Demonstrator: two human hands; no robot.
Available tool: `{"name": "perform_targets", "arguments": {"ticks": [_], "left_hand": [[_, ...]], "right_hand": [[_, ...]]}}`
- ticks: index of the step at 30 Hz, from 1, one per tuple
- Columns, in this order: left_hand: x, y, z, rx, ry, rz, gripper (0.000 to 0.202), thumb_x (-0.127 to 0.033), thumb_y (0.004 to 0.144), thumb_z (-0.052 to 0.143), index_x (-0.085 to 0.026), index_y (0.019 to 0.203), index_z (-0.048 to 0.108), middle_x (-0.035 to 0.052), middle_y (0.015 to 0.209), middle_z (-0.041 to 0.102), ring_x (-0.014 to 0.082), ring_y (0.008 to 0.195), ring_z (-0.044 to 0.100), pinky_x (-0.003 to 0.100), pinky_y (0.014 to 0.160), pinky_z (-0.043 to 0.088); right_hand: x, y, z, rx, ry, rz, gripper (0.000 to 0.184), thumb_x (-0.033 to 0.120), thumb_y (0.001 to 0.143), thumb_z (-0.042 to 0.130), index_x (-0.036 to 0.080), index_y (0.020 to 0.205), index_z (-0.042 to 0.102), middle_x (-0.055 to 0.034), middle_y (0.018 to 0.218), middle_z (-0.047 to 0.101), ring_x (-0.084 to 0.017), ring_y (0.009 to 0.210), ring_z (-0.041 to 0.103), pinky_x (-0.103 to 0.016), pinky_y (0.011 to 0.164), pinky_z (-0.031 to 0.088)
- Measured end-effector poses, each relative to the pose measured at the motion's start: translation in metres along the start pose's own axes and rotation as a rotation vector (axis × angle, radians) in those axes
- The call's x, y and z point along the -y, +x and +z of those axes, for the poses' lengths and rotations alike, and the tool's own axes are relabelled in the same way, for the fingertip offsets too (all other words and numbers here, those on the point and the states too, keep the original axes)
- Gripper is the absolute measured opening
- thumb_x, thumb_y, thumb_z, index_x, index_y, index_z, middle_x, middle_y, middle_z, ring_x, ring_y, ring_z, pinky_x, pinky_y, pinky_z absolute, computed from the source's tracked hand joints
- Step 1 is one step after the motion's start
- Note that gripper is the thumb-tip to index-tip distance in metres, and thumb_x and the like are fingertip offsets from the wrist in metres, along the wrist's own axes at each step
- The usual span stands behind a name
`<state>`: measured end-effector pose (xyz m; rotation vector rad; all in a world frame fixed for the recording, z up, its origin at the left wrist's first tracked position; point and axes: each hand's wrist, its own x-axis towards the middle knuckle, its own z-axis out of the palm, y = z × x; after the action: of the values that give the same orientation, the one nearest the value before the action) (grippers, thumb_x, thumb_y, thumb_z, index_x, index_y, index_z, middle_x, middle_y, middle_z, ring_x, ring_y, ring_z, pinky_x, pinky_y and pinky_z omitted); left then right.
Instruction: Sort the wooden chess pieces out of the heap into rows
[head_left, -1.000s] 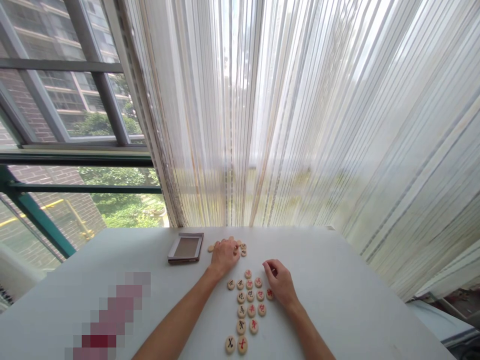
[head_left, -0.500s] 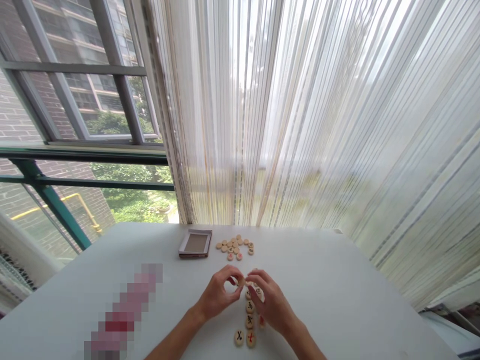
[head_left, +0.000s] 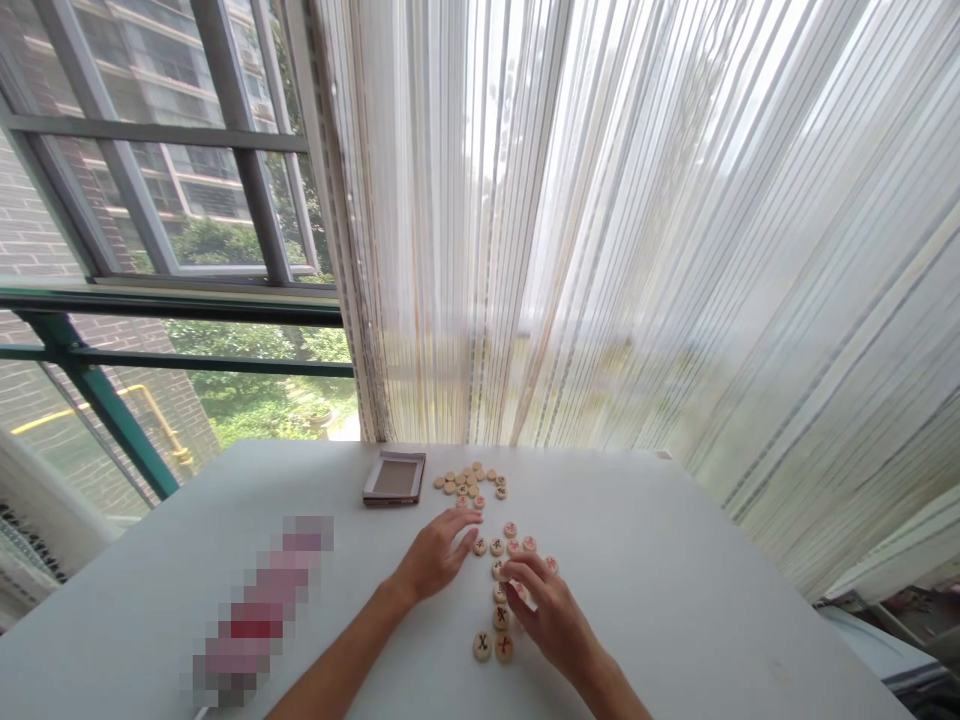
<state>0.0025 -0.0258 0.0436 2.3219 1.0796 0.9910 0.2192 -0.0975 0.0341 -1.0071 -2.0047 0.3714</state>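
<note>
My left hand (head_left: 437, 555) hovers low over the table with thumb and fingers apart and nothing between them. Just right of its thumb tip lies a round wooden Chinese chess piece (head_left: 481, 546) with a black character. My right hand (head_left: 553, 612) curves over a column of such pieces, its thumb and index finger spread around one black-marked piece (head_left: 499, 592), partly hidden. Below it are another black-marked piece (head_left: 501, 616) and, at the bottom, a black one (head_left: 482, 646) beside a red-marked one (head_left: 504, 647). Several red-marked pieces (head_left: 514, 547) lie beyond the right fingers.
A cluster of more wooden pieces (head_left: 477, 468), many blank side up, lies near the far edge. Left of it is a shallow open box (head_left: 396, 478). A blurred-out pinkish object (head_left: 259, 605) rests on the white table (head_left: 675, 580). Behind hangs a sheer curtain (head_left: 600, 250).
The piece that my left fingers pinched is out of them, and those fingers have parted. My hands have moved apart, uncovering pieces between them. The right hand's fingers have spread over the column.
</note>
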Motion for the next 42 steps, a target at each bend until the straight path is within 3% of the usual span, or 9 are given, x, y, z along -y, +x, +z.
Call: {"name": "perform_targets", "arguments": {"ticks": [3, 7, 12, 16, 20, 23, 28, 35, 42], "left_hand": [[0.020, 0.018, 0.005, 0.107, 0.342, 0.106, 0.037, -0.030, 0.100, 0.041, -0.022, 0.135, 0.053, 0.0102, 0.141, 0.055, 0.0249, 0.133, 0.047, 0.048, 0.115, 0.032], [0.037, 0.027, 0.017, 0.149, 0.384, 0.149, 0.041, -0.030, 0.098, 0.046, -0.019, 0.137, 0.051, 0.0133, 0.142, 0.054, 0.0274, 0.135, 0.046, 0.051, 0.114, 0.032], [0.037, 0.025, 0.017, 0.145, 0.380, 0.167, 0.044, -0.024, 0.097, 0.046, -0.018, 0.141, 0.045, 0.0138, 0.147, 0.048, 0.0261, 0.138, 0.042, 0.050, 0.114, 0.032], [0.021, 0.015, 0.008, 0.031, 0.241, 0.136, 0.040, -0.018, 0.097, 0.040, -0.021, 0.135, 0.051, 0.0096, 0.146, 0.049, 0.0229, 0.138, 0.041, 0.046, 0.116, 0.032], [-0.002, -0.004, 0.006, -0.111, -0.003, 0.028, 0.031, -0.023, 0.098, 0.038, -0.021, 0.121, 0.060, 0.0100, 0.128, 0.062, 0.0228, 0.125, 0.053, 0.042, 0.111, 0.040], [-0.018, -0.016, 0.008, -0.106, -0.187, -0.072, 0.027, -0.031, 0.098, 0.045, -0.021, 0.116, 0.062, 0.0090, 0.114, 0.068, 0.0222, 0.106, 0.064, 0.035, 0.092, 0.054], [-0.031, -0.012, 0.008, -0.019, -0.357, -0.171, 0.029, -0.043, 0.092, 0.057, -0.019, 0.103, 0.068, 0.0061, 0.099, 0.074, 0.0199, 0.087, 0.069, 0.030, 0.078, 0.056], [-0.021, 0.007, 0.011, -0.073, -0.635, -0.279, 0.035, -0.047, 0.084, 0.068, -0.015, 0.097, 0.068, 0.0076, 0.090, 0.075, 0.0220, 0.084, 0.072, 0.031, 0.073, 0.059], [0.003, -0.008, 0.012, -0.123, -0.742, -0.427, 0.043, -0.050, 0.080, 0.070, -0.014, 0.105, 0.067, 0.0081, 0.091, 0.073, 0.0252, 0.087, 0.072, 0.033, 0.066, 0.060]], "right_hand": [[-0.002, -0.002, 0.000, -0.016, 0.014, 0.023, 0.017, 0.023, 0.097, 0.049, 0.024, 0.104, 0.065, -0.0089, 0.102, 0.066, -0.021, 0.094, 0.065, -0.034, 0.085, 0.054], [-0.003, 0.001, 0.001, -0.039, 0.076, 0.099, 0.019, 0.029, 0.097, 0.049, 0.025, 0.102, 0.067, -0.0076, 0.099, 0.066, -0.019, 0.089, 0.065, -0.033, 0.083, 0.055], [-0.003, 0.007, 0.003, -0.067, 0.344, 0.238, 0.017, 0.031, 0.094, 0.055, 0.022, 0.096, 0.069, -0.0061, 0.095, 0.063, -0.018, 0.085, 0.068, -0.030, 0.079, 0.058], [-0.001, 0.013, 0.005, -0.048, 0.549, 0.307, 0.018, 0.030, 0.089, 0.062, 0.022, 0.104, 0.066, -0.0061, 0.099, 0.065, -0.019, 0.085, 0.072, -0.035, 0.083, 0.059], [0.001, 0.018, 0.009, -0.028, 0.623, 0.362, 0.024, 0.035, 0.087, 0.065, 0.022, 0.107, 0.063, -0.0056, 0.092, 0.070, -0.022, 0.087, 0.073, -0.038, 0.082, 0.060], [0.004, 0.019, 0.013, -0.027, 0.613, 0.359, 0.025, 0.037, 0.088, 0.064, 0.022, 0.108, 0.061, -0.0055, 0.091, 0.071, -0.022, 0.087, 0.073, -0.038, 0.083, 0.060], [0.011, 0.028, 0.012, -0.059, 0.398, 0.234, 0.019, 0.034, 0.090, 0.061, 0.023, 0.104, 0.065, -0.0065, 0.098, 0.068, -0.019, 0.082, 0.071, -0.033, 0.077, 0.061], [0.012, 0.054, -0.006, -0.019, 0.257, 0.113, 0.015, 0.025, 0.091, 0.057, 0.023, 0.101, 0.067, -0.0058, 0.099, 0.063, -0.016, 0.081, 0.066, -0.030, 0.077, 0.058], [-0.012, 0.040, -0.016, -0.174, 0.265, 0.256, 0.022, 0.036, 0.094, 0.053, 0.021, 0.098, 0.068, -0.0072, 0.094, 0.068, -0.020, 0.084, 0.068, -0.031, 0.076, 0.058]]}}
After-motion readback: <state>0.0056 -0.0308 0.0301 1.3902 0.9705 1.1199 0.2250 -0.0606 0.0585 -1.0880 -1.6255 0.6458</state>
